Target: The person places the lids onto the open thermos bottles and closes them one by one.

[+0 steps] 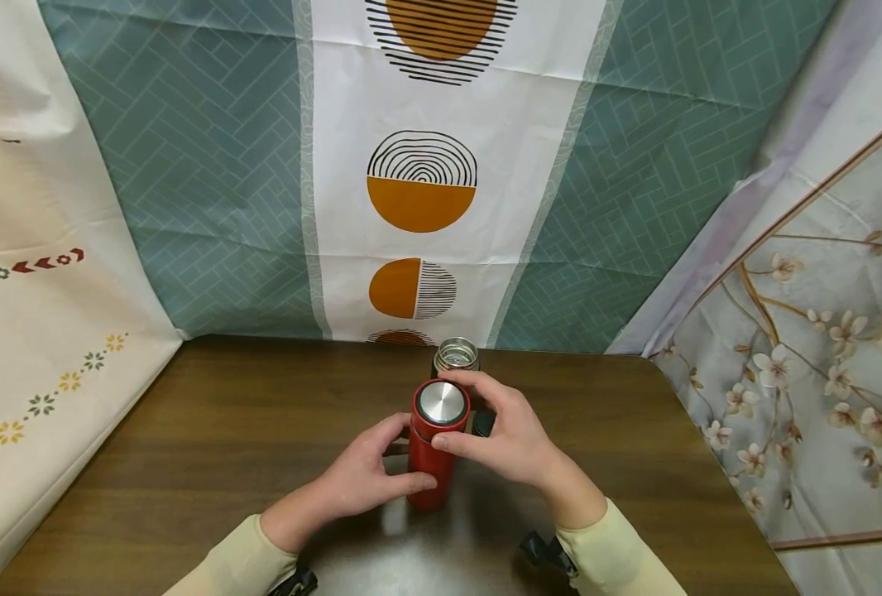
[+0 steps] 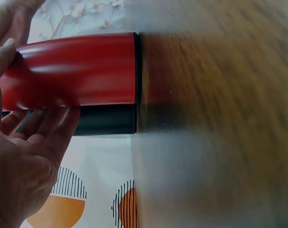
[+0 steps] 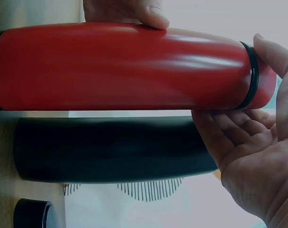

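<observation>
A red thermos flask (image 1: 441,463) stands upright on the table, its red lid (image 1: 443,403) with a brushed silver top in place. My left hand (image 1: 359,472) grips the flask's body from the left, thumb in front and fingers behind. From the right, my right hand (image 1: 504,434) holds the lid between thumb and fingers; in the right wrist view the thumb (image 3: 274,53) lies near the dark ring below the lid. Just behind stands a black thermos flask (image 3: 110,149), its steel mouth (image 1: 457,354) uncovered. A small black lid (image 3: 32,213) sits on the table beside it, partly hidden by my right hand in the head view.
The brown wooden table (image 1: 262,414) ends at a hanging cloth (image 1: 210,207) with green sides and a white patterned middle. Pale cloths hang at the left and right sides. Dark straps (image 1: 548,553) are around both wrists.
</observation>
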The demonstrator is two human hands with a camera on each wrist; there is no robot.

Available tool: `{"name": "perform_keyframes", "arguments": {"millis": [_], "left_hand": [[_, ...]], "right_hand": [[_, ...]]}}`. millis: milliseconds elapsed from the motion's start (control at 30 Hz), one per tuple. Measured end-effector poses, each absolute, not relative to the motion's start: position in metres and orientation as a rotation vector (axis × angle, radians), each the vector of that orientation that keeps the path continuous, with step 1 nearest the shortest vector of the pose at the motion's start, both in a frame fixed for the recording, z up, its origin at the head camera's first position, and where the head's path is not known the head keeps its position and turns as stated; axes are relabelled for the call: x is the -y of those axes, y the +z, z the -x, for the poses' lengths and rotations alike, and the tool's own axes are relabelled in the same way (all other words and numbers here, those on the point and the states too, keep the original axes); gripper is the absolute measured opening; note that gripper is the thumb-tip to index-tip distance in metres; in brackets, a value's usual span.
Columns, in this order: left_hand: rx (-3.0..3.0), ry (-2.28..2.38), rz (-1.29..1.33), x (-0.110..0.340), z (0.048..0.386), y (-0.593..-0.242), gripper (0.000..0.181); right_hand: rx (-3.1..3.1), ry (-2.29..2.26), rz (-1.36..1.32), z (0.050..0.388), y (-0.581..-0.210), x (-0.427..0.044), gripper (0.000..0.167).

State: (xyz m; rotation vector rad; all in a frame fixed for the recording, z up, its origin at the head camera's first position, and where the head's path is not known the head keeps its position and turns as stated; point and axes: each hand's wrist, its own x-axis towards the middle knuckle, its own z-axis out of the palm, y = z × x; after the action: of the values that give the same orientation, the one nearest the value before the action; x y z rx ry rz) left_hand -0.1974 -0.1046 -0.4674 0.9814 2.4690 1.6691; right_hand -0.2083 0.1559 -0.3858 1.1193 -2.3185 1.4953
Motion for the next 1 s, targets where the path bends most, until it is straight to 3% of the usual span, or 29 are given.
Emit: {"name": "perform_keyframes", "arguments": {"millis": [633,867,1000], "left_hand": [[-2.481,1.658,-0.998,0.1032,0.1968,-0.4650,0.066],[-2.492,1.647,-0.993,0.1039,0.1971,-0.4665,0.067],[-2.489,1.654,-0.994,0.1041,0.1973,-0.4672,0.067]], "right_hand": [[2.265,1.278,-0.995,0.2029,-0.3885,-0.1480,0.077],[2.304,1.291,-1.078,0.2034,-0.3849,-0.1516,0.086],[2.348,1.365,-1.144,0.2059,-0.3838,-0.1565,0.082]]}}
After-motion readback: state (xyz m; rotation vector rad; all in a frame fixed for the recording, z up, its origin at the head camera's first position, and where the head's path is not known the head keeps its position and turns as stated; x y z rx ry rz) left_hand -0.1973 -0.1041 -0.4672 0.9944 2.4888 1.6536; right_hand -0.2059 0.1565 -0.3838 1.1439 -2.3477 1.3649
